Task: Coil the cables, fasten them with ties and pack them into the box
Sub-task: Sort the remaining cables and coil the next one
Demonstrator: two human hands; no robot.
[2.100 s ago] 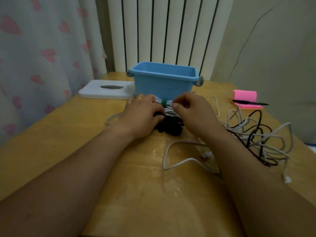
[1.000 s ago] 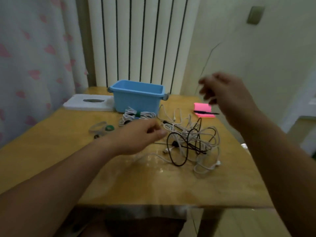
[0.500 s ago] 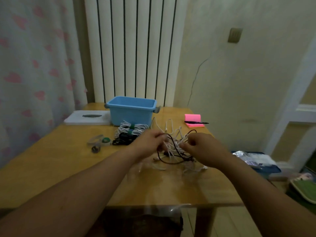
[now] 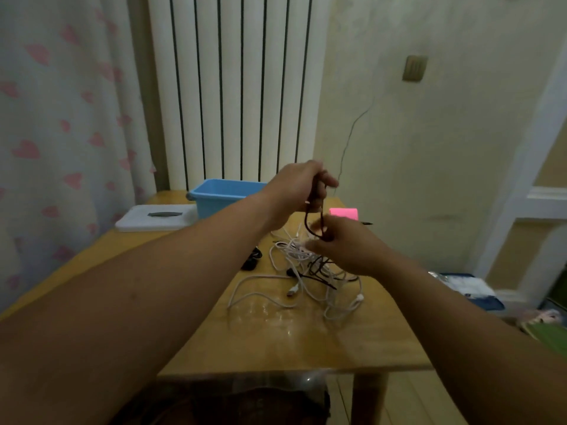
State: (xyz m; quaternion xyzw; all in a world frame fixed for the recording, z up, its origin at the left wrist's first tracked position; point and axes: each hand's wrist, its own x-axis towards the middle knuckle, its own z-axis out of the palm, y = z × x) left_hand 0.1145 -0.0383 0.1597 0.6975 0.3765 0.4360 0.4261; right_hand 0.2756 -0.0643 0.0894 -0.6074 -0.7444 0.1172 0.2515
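- Left hand [image 4: 294,191]: raised clear of the tangle [image 4: 303,265] since 0.5 s ago, fingers curled round the black cable [image 4: 306,221]
- Right hand [image 4: 346,246]: lower, just above the tangle, pinching the same cable's loop
- Tangle: on the table [image 4: 276,342], near the box [image 4: 221,191]; box unmoved

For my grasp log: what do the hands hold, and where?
One thin black cable: the left hand grips the top of its raised loop, the right hand pinches the loop's bottom.
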